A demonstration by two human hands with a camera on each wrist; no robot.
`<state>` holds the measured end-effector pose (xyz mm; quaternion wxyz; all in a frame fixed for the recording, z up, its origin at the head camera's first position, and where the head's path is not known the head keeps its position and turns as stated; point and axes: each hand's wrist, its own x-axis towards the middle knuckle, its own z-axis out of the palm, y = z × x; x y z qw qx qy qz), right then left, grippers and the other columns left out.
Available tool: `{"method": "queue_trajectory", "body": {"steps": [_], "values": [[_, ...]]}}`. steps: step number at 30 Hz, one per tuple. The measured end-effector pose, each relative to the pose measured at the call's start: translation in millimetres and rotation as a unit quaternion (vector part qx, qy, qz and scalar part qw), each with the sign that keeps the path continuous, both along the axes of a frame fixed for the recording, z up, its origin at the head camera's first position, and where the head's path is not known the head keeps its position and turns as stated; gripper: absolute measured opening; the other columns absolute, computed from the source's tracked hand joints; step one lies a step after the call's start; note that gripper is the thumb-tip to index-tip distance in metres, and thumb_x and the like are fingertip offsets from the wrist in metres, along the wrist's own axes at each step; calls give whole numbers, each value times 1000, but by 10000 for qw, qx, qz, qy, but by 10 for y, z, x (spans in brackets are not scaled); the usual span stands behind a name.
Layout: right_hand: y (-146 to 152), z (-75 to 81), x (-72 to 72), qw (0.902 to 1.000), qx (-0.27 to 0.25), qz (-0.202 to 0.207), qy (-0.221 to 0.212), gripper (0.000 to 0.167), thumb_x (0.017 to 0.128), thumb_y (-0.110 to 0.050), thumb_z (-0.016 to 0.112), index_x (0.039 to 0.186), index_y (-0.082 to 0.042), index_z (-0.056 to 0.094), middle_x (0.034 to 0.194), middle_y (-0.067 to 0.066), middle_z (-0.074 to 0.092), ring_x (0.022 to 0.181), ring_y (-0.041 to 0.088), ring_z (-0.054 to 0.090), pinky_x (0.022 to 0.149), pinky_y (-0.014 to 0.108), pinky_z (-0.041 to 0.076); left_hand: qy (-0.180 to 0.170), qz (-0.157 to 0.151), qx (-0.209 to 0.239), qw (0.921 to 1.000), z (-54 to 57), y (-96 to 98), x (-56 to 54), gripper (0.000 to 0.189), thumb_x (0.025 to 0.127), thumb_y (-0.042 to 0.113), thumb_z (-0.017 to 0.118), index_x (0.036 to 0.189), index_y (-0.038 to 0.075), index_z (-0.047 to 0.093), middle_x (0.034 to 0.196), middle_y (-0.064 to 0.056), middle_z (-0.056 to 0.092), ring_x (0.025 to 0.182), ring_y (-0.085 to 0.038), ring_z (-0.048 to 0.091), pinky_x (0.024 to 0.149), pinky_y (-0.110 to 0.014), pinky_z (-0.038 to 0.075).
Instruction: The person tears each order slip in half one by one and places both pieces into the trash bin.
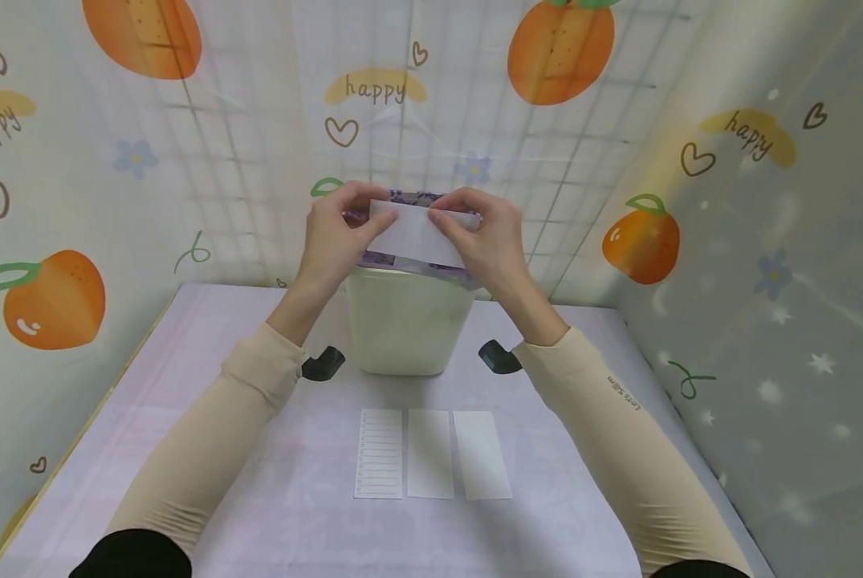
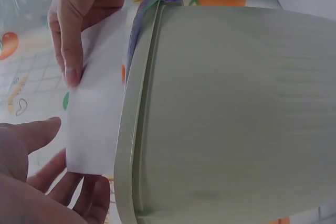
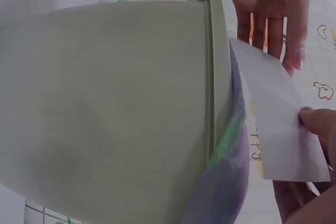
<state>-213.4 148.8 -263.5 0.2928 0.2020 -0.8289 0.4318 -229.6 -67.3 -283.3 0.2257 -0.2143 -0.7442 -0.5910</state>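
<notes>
A blank white paper card (image 1: 417, 234) is held lengthwise above a pale green bin (image 1: 411, 321), near its rim. My right hand (image 1: 485, 233) pinches the card, its thumb on the near face and fingers behind, as the right wrist view shows. My left hand (image 1: 340, 229) is at the card's other end. In the left wrist view, the left thumb (image 2: 39, 134) stands clear of the card's edge while the fingers reach behind its end. A purple patterned bag (image 1: 380, 258) lines the bin and folds over its rim. The bin's inside is hidden.
Three white cards lie side by side on the table in front of the bin: a lined card (image 1: 379, 453), a middle card (image 1: 429, 453) and a right card (image 1: 482, 455). A printed curtain (image 1: 258, 120) hangs behind the table (image 1: 279, 498).
</notes>
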Motion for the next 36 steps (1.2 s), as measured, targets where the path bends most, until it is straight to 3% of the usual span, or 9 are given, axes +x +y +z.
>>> {"method": "queue_trajectory", "body": {"steps": [7,13,18,26,30,36], "values": [[19,-24,-20,9998,-85,113,-110,13,95,-21,81,99,-9,81,99,7,80,100,15,71,92,29,49,227,-433,-7,9988,56,79,-18,16,93,19,83,106,11,80,107,-5,78,86,-12,59,74,-24,43],[43,-32,-26,9992,-207,314,-122,14,96,-22,80,100,-9,82,99,8,80,101,15,71,84,24,49,257,-611,-219,9976,144,151,8,10,94,15,81,99,6,81,100,-8,77,94,-12,66,91,-29,52],[35,-40,-18,9989,-285,343,-159,15,95,-22,81,101,-9,81,101,10,80,102,17,71,81,23,48,242,-736,-425,9961,162,190,-6,8,96,12,78,97,4,79,99,-8,76,96,-14,66,95,-32,55],[30,-78,-56,9987,-255,418,-120,15,95,-22,81,99,-7,81,100,10,80,100,18,72,93,30,51,127,-429,-808,9957,162,207,-42,8,97,13,77,97,5,78,100,-8,77,101,-17,67,96,-33,51],[42,-101,-81,9992,-147,357,58,16,95,-24,81,99,-8,81,99,8,80,100,17,72,92,31,52,-61,-243,-863,9960,177,210,-68,10,96,15,79,94,6,78,99,-6,77,99,-16,65,91,-30,48],[52,-112,-68,9990,-112,318,304,14,94,-23,82,97,-9,81,99,6,80,102,16,69,91,30,51,-377,-325,-722,9961,207,202,-85,11,94,15,81,90,5,79,97,-7,78,100,-15,66,91,-28,46]]}}
